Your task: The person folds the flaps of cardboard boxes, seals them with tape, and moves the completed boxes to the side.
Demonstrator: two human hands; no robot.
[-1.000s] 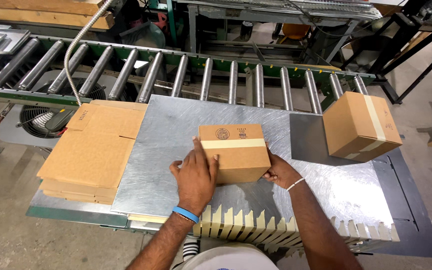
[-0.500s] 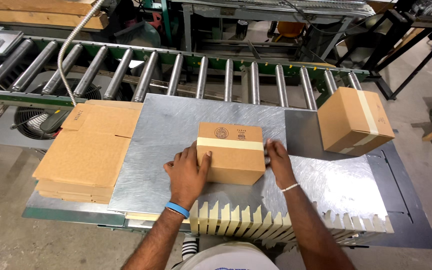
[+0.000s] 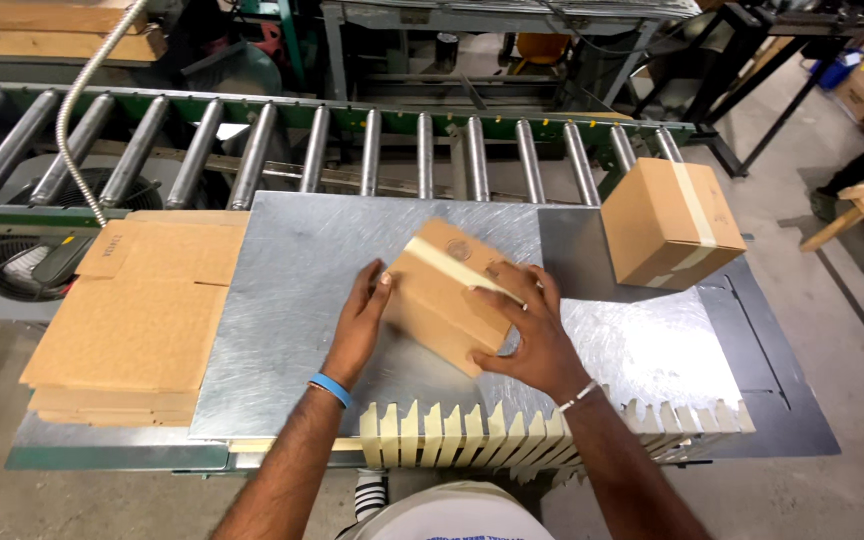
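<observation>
In the head view, a small cardboard box (image 3: 449, 295) sealed with a strip of pale tape is sitting tilted on the metal worktable (image 3: 292, 300), one corner turned toward the person and its taped face slanting up toward the rollers. It is lying between the two hands, near the middle of the table. The left hand (image 3: 360, 325) is pressing flat against the box's left side, fingers stretched out and together, thumb tucked out of sight; a blue wristband (image 3: 330, 388) is circling that wrist. The right hand (image 3: 527, 335) is spreading over the box's near right corner, fingers splayed wide across the top and front face, gripping it from above; a thin pale band is showing at that wrist. Both hands are touching the box, neither closing into a fist.

To the right, well apart from the hands, a second taped box (image 3: 670, 222) is standing at the table's far edge, beside the roller conveyor (image 3: 372, 150). To the left, a stack of flattened cartons (image 3: 137, 310) is lying on the table's edge. Along the near edge, a row of pale tape strips (image 3: 472, 435) is hanging just below the forearms.

The box's underside and its far faces are hidden, so whether it is resting on an edge or being lifted clear is hard to tell. The printed mark on its top is too small to make out.
</observation>
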